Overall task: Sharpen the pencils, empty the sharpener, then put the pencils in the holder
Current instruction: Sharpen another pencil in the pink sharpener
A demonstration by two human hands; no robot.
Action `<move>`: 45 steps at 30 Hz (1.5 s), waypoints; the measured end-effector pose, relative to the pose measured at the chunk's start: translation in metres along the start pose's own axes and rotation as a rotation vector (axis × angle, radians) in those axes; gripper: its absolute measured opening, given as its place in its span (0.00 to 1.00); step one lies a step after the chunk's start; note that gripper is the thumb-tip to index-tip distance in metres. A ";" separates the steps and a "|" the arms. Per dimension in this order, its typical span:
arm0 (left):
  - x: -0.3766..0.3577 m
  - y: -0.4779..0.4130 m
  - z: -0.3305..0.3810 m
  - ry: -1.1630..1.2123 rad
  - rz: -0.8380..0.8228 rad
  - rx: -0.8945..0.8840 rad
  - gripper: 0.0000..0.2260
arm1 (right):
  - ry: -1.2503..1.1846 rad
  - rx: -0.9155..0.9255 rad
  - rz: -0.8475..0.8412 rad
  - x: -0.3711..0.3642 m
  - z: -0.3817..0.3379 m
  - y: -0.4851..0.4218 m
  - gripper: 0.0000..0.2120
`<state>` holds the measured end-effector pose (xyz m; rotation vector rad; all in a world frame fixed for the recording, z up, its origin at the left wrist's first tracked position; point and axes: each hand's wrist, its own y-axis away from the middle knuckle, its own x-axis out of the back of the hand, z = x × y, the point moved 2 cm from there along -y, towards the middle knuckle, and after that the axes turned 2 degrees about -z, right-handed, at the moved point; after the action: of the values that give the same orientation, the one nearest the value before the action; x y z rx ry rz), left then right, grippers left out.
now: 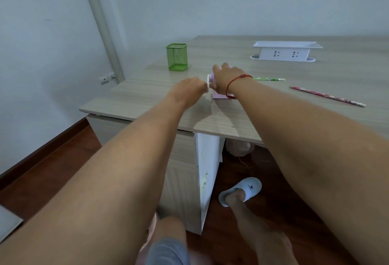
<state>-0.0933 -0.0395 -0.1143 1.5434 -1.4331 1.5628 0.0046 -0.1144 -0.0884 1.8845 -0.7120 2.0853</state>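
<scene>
A pink pencil sharpener [217, 94] stands on the wooden desk [273, 100], mostly hidden under my right hand [223, 79], which grips its body from above. My left hand [189, 90] pinches the white crank [208, 82] at the sharpener's left side. A green pencil [269, 79] lies on the desk just right of the sharpener, its near end hidden behind my right wrist. A pink patterned pencil [327, 96] lies further right. The green mesh holder [177, 56] stands upright at the back left, apart from both hands.
A white socket box [286, 51] sits at the back right of the desk. The desk's left corner and front edge are close to my arms. Below are a cabinet, a wooden floor and my foot in a white slipper [242, 191].
</scene>
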 end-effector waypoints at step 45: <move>0.026 -0.049 -0.020 -0.190 0.124 -0.062 0.13 | -0.029 -0.003 -0.035 -0.005 0.005 -0.013 0.21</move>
<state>-0.0629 -0.0138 -0.0708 1.6299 -1.6945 1.4567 0.0166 -0.1051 -0.0901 1.9158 -0.6838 2.0385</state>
